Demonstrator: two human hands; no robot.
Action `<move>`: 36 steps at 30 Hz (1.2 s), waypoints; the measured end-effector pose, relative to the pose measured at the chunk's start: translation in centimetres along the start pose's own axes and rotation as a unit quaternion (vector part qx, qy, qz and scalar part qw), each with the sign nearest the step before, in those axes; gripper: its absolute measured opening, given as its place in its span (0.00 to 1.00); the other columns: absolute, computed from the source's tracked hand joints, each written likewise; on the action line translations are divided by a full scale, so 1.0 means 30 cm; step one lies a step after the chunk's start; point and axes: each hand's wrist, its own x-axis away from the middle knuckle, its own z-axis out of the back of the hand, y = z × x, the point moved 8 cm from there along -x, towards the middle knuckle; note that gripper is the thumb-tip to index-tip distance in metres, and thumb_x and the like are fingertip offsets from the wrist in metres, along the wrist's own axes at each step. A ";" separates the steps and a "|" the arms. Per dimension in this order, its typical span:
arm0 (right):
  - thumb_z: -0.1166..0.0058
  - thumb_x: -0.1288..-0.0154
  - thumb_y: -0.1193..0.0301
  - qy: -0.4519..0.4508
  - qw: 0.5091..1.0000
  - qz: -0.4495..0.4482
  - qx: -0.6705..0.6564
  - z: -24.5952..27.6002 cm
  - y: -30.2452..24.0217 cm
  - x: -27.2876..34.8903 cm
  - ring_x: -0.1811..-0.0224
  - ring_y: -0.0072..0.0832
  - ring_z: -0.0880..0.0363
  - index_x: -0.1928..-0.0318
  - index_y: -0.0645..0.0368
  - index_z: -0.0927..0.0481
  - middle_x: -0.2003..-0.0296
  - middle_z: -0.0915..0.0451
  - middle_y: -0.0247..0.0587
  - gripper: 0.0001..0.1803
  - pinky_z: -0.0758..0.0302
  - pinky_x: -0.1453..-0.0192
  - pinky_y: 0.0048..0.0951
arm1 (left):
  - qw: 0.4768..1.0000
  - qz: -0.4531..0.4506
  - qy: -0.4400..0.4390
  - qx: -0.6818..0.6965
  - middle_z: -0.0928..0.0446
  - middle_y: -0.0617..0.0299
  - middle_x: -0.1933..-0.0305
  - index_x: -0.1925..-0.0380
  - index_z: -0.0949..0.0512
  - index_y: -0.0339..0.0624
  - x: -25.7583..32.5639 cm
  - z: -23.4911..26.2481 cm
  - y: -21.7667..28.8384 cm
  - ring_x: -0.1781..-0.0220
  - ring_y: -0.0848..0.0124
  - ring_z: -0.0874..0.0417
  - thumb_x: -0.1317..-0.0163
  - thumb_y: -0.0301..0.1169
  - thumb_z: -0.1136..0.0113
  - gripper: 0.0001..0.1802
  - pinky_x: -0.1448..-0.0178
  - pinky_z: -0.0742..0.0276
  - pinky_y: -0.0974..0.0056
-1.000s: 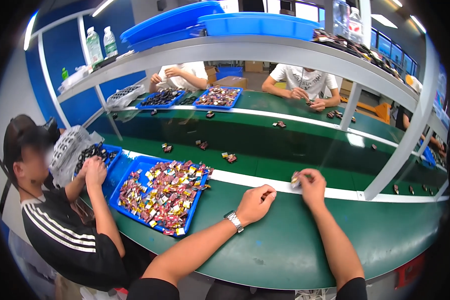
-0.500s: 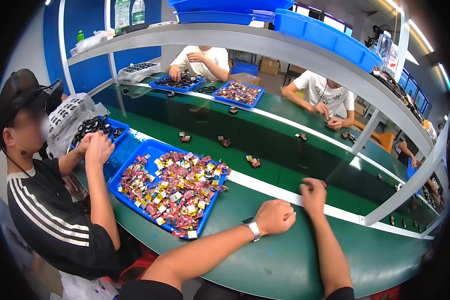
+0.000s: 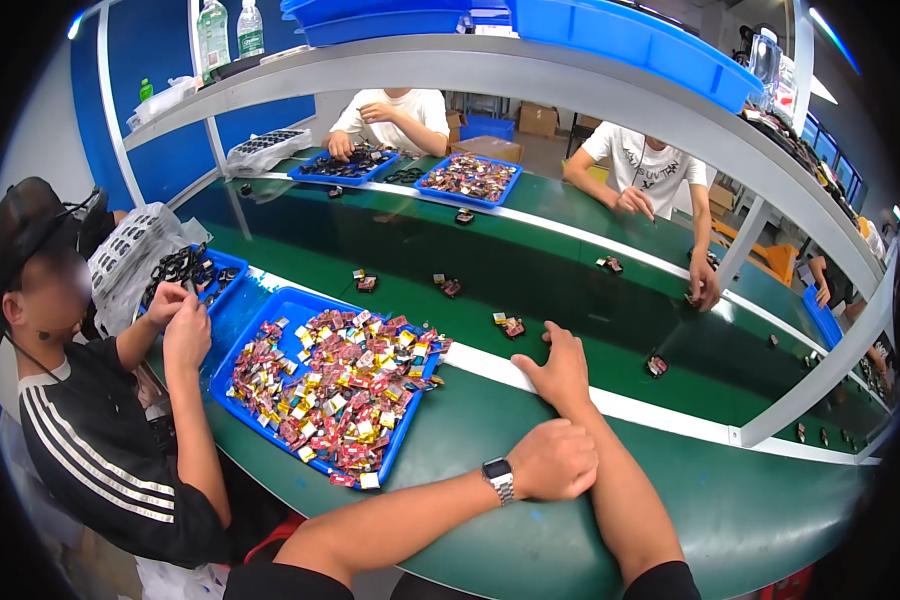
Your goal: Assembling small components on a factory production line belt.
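My right hand [image 3: 562,372] lies on the green table with its fingers spread, fingertips at the white strip [image 3: 660,415] that borders the conveyor belt. It holds nothing. My left hand [image 3: 555,458], a watch on its wrist, is curled into a fist and rests against my right forearm; nothing shows inside it. A blue tray [image 3: 262,316] heaped with small colourful wrapped pieces sits left of both hands. The nearest small piece [image 3: 511,325] lies on the belt just beyond my right hand.
More small pieces [image 3: 451,287] dot the dark green belt [image 3: 570,290]. A person in a black shirt [image 3: 100,440] works at my left over a tray of black parts [image 3: 183,268]. Other people sit across the belt with blue trays [image 3: 470,178]. A grey shelf [image 3: 530,75] carries blue bins.
My right hand has gone from pinching at the white strip to lying flat with spread fingers. My left hand closed into a fist and drew in beside my right forearm. The view swung left.
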 end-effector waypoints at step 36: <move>0.39 0.50 0.68 0.035 0.999 -0.009 0.028 0.002 0.010 -0.116 0.51 0.47 0.24 0.49 0.64 0.21 0.56 0.23 0.52 0.25 0.25 0.45 0.42 | 0.968 -0.196 -0.154 -0.026 0.40 0.68 0.81 0.89 0.34 0.45 0.064 -0.136 0.298 0.77 0.70 0.39 0.63 0.31 0.43 0.09 0.72 0.44 0.66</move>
